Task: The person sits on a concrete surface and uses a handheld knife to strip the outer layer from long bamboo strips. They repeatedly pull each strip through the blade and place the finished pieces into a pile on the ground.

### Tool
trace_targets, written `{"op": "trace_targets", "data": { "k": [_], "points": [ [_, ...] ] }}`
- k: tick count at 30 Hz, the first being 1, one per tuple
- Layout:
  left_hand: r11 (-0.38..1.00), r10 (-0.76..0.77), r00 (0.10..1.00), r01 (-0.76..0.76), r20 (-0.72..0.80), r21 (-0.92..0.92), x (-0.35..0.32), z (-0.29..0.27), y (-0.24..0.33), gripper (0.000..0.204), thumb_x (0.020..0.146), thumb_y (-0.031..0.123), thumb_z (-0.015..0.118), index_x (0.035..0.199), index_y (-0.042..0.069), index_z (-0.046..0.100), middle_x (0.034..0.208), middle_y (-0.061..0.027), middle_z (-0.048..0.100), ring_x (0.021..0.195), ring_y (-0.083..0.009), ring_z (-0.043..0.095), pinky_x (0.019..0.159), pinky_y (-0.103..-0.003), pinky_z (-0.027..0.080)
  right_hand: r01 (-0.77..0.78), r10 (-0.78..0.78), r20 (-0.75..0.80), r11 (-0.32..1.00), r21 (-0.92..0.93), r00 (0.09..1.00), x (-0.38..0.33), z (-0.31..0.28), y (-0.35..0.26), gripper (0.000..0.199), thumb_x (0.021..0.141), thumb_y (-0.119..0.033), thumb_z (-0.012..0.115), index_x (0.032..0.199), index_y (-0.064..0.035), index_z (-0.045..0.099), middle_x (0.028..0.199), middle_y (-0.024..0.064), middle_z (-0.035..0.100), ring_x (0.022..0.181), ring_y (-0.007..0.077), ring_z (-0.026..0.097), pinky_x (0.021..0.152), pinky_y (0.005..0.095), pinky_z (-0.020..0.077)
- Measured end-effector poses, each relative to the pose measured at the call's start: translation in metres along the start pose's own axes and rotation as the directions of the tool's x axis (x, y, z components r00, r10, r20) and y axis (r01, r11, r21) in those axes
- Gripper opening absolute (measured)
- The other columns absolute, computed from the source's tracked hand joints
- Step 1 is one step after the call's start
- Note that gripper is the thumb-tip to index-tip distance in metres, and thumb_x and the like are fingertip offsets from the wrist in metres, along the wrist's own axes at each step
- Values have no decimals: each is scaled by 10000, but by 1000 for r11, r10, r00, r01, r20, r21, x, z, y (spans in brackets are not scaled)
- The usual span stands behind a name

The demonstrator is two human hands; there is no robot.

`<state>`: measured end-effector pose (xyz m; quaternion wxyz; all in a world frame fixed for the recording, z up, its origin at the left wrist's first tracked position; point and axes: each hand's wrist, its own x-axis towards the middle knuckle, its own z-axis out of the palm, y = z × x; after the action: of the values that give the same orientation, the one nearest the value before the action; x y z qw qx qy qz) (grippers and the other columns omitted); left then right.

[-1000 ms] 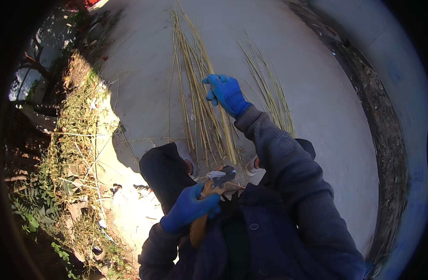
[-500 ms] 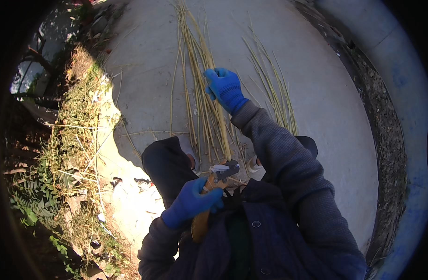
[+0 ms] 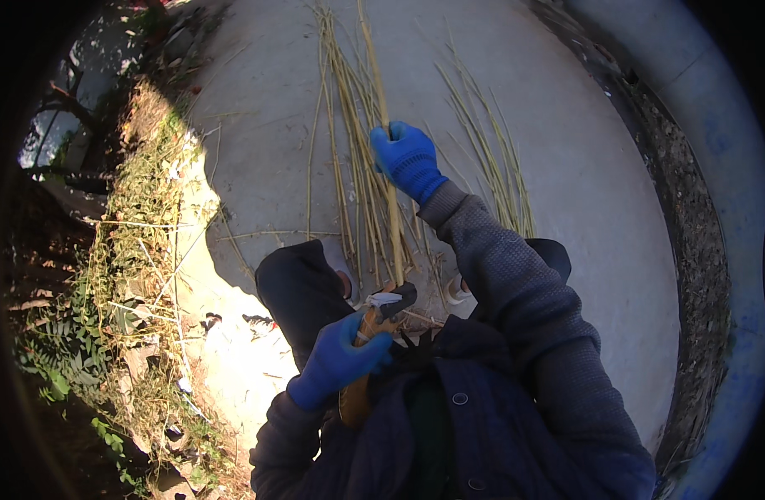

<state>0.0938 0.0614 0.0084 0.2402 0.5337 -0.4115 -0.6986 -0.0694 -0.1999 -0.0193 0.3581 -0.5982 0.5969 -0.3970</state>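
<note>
My right hand (image 3: 408,162), in a blue knit glove, is closed round a long tan stick (image 3: 394,229). The stick slants from the far edge toward my lap, and its near end is at the dark head of a pair of pruning shears (image 3: 391,302). In my left hand (image 3: 342,358), also gloved in blue, are the tan handles of these shears, with a pale blade showing. Whether the stick's end lies between the blades is hard to see. Beneath the stick, a spread of thin sticks (image 3: 346,125) lies on the concrete between my feet and beyond.
Right of my right hand lies a smaller bunch of greenish sticks (image 3: 492,158). Sunlit plants and dry stalks (image 3: 140,275) line the left side. A strip of dirt (image 3: 691,225) and a pale blue wall (image 3: 732,150) curve along the right. My knees flank the sticks.
The held stick has shifted slightly left at its near end and now stands out more clearly from the others. Both hands have moved only a little; the shears' head has tilted slightly.
</note>
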Motion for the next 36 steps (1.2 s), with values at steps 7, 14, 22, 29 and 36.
{"op": "trace_targets", "data": {
  "k": [7, 14, 22, 29, 36],
  "points": [
    [999, -6, 1000, 6, -9, -36, 2, 1, -3, 308, 929, 155, 682, 1170, -23, 610, 823, -86, 708, 688, -125, 684, 612, -253, 556, 30, -35, -62, 996, -85, 997, -4, 8, 10, 334, 915, -343, 585, 788, -38, 636, 678, 187, 650, 660, 349, 672, 646, 446, 532],
    [996, 73, 997, -73, -6, -56, 28, -18, -4, 246, 936, 153, 683, 1074, -40, 618, 778, -96, 703, 629, -133, 665, 583, -253, 536, 57, -58, -14, 996, -70, 998, -59, 24, 17, 324, 951, -341, 568, 845, -41, 631, 673, 163, 614, 674, 309, 655, 644, 424, 517],
    [984, 105, 994, -100, 23, -147, 33, -23, -2, 246, 949, 180, 670, 1050, -36, 609, 773, -104, 693, 617, -148, 653, 584, -267, 528, -91, -71, 300, 864, 494, 951, -90, -12, 21, 333, 1025, -275, 526, 1160, 9, 636, 878, 98, 667, 777, 149, 666, 650, 295, 540],
    [972, 180, 984, -179, -7, -152, 63, -23, 12, 256, 960, 194, 654, 1061, -39, 617, 808, -112, 695, 663, -156, 670, 595, -275, 542, 135, -142, 306, 990, 45, 941, -187, -46, 37, 231, 990, -245, 614, 1016, -22, 668, 803, 100, 656, 695, 137, 649, 646, 324, 525],
    [955, 156, 977, -186, -142, -231, 78, -5, 23, 306, 955, 243, 654, 1083, -34, 633, 839, -103, 679, 661, -149, 640, 602, -274, 530, 360, -357, 264, 932, 38, 896, -183, -47, 50, 141, 933, -167, 641, 864, -43, 647, 700, 114, 583, 586, 272, 616, 524, 384, 475]
  ]
}}
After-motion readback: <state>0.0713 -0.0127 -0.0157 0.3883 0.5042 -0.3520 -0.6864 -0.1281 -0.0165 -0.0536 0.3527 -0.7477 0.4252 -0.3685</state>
